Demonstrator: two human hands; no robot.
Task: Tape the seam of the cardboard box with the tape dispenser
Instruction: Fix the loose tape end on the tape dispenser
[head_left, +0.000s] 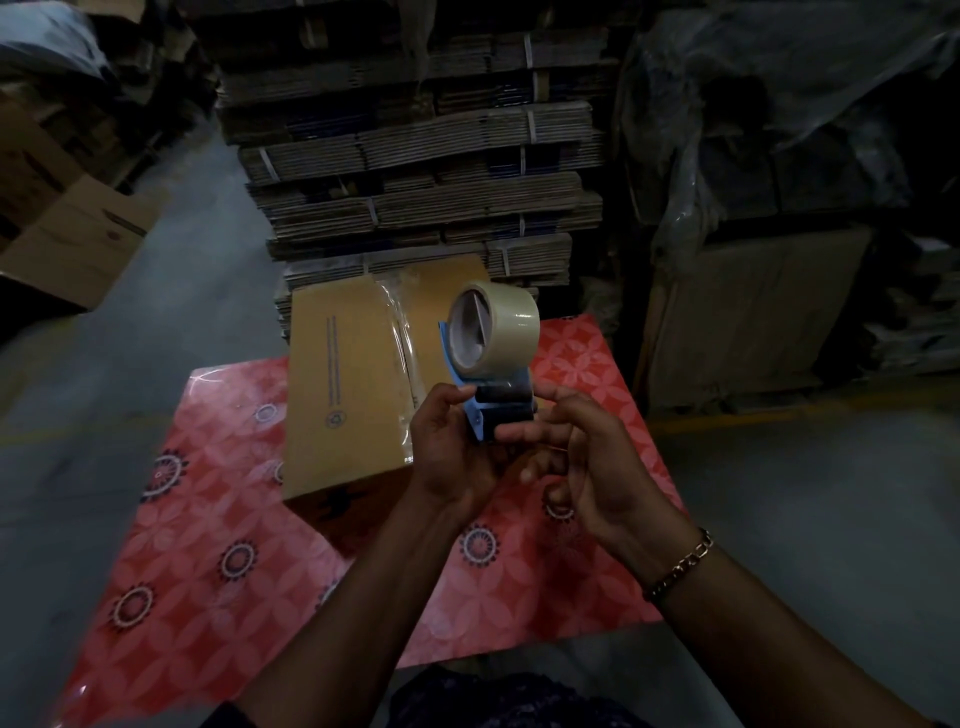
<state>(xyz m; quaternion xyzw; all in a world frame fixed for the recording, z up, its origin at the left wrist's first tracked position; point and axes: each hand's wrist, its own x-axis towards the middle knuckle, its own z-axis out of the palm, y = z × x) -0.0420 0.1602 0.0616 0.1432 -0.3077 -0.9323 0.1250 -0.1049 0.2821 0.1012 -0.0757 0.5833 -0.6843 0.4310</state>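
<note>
A closed brown cardboard box (343, 384) lies on a red patterned table (218, 545), with clear tape shining along its centre seam. Above the box's right half I hold a blue tape dispenser (493, 400) carrying a roll of pale tape (493, 322). My left hand (457, 457) grips the dispenser's body from the left and below. My right hand (582, 462) is at the dispenser's right side, fingers curled, with fingertips touching its dark front end. Whether the right hand pinches the tape end is too dim to tell.
A tall stack of bundled flat cardboard sheets (415, 171) stands just behind the table. An open carton (78, 244) sits at the left on the grey floor. Plastic-wrapped goods (779, 156) rise at the right.
</note>
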